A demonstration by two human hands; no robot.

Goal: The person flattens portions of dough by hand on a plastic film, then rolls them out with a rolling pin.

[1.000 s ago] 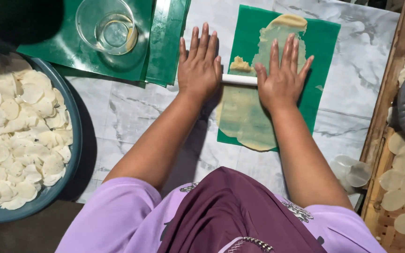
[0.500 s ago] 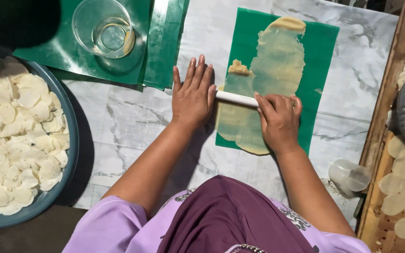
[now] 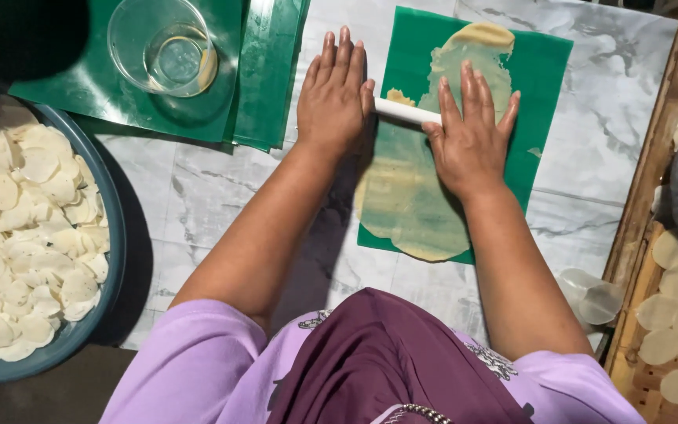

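Note:
A thin white rolling pin lies across a long sheet of pale yellow dough on a green plastic mat. My left hand presses flat on the pin's left end, fingers stretched away from me. Flat on the pin's right part rests my right hand, fingers spread over the dough. Only a short piece of the pin shows between my hands.
A blue basin with several pale round dough discs sits at the left. A clear glass bowl stands on more green sheets at the top. A wooden tray with dough discs runs along the right, a small clear cup beside it.
Both hands and the pin came toward me half a second ago with my right fingers curled, then rolled forward again; my right hand's fingers are now stretched flat.

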